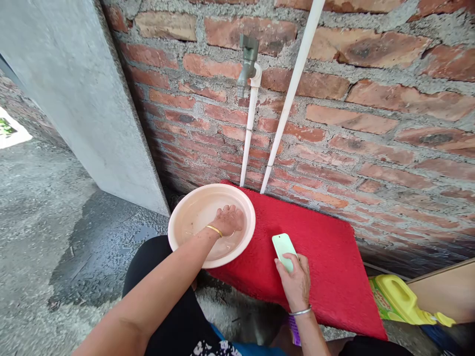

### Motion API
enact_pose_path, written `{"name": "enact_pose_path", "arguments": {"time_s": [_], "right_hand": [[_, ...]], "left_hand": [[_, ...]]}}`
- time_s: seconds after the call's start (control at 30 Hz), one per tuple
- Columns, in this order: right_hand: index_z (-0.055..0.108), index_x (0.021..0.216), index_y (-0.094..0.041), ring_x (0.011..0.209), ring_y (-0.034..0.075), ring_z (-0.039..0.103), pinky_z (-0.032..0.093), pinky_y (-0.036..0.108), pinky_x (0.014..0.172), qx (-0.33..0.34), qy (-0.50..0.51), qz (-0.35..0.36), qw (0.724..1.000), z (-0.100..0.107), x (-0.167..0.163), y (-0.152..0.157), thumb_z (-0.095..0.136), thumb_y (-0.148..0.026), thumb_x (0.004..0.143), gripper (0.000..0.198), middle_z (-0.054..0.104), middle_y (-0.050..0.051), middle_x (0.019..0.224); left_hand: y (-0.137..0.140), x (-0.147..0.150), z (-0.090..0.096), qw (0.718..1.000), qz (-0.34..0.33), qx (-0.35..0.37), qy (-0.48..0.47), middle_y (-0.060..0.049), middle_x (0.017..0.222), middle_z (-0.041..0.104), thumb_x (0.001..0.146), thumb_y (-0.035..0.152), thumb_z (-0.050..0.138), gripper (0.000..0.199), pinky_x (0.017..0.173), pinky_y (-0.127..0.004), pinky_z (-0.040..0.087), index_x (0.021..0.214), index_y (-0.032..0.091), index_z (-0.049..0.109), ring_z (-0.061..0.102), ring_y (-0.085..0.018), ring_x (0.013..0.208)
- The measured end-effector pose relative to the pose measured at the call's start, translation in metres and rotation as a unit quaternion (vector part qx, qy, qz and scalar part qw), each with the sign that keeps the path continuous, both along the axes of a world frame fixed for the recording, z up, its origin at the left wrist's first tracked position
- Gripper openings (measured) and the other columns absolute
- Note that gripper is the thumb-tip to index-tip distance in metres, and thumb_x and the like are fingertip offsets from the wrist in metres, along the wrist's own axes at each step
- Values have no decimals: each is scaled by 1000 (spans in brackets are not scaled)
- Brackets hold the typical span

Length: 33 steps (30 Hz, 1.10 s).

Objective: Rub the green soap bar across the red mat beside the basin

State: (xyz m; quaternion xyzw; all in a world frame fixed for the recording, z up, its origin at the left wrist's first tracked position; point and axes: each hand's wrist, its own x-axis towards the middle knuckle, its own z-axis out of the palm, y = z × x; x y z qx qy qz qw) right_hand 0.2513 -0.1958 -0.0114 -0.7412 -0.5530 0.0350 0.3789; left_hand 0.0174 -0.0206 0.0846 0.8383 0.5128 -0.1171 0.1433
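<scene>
My left hand [229, 220] is inside a pale pink basin [174, 222] that holds shallow water. Its fingers are stretched out, and nothing shows in them. On the red cloth [326, 257], my right hand [296, 282] grips a mint-green scrub brush [283, 245] from above. The brush is flat-backed with rounded corners and a small hole near its far end; its underside is hidden against the cloth. The cloth covers a low, flat surface, and the basin stands at its left end.
A tap [247, 64] on a white pipe [250, 128] is fixed to the brick wall [341, 113]. A second pipe [289, 106] runs beside it. A grey slab [96, 99] leans at left by wet concrete [111, 247]. A yellow jug [395, 299] lies at lower right.
</scene>
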Motion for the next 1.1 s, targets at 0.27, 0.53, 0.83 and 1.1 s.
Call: {"name": "enact_pose_path", "arguments": {"time_s": [0.27, 0.53, 0.83, 1.1], "right_hand": [[69, 90, -25, 90, 24, 57, 45, 38, 83, 35, -47, 2, 998, -7, 1, 2, 54, -64, 87, 42, 57, 6, 95], [68, 90, -24, 87, 23, 56, 45, 37, 80, 61, -77, 4, 995, -9, 1, 2, 54, -60, 89, 38, 57, 5, 94], [68, 90, -24, 87, 23, 56, 44, 37, 79, 64, -88, 1, 994, -10, 1, 3, 54, -61, 89, 39, 56, 5, 94], [68, 90, -24, 88, 23, 56, 45, 37, 80, 55, -85, 0, 995, -11, 2, 3, 53, -62, 90, 41, 56, 5, 95]], "left_hand": [[-2, 1, 4, 1000, 0, -1, 7, -16, 135, 49, 88, 39, 55, 43, 100, -53, 40, 126, 20, 53, 44, -35, 124], [-1, 1, 0, 1000, -2, 5, 7, -16, 135, 49, 88, 40, 55, 42, 100, -53, 41, 126, 21, 53, 45, -35, 124], [-3, 1, 3, 1000, -3, 4, 6, -15, 136, 49, 88, 39, 55, 41, 100, -54, 40, 125, 22, 53, 44, -34, 124], [-3, 1, 1, 1000, -10, 13, 6, -16, 135, 49, 89, 37, 55, 40, 99, -54, 42, 125, 21, 53, 45, -34, 124]]}}
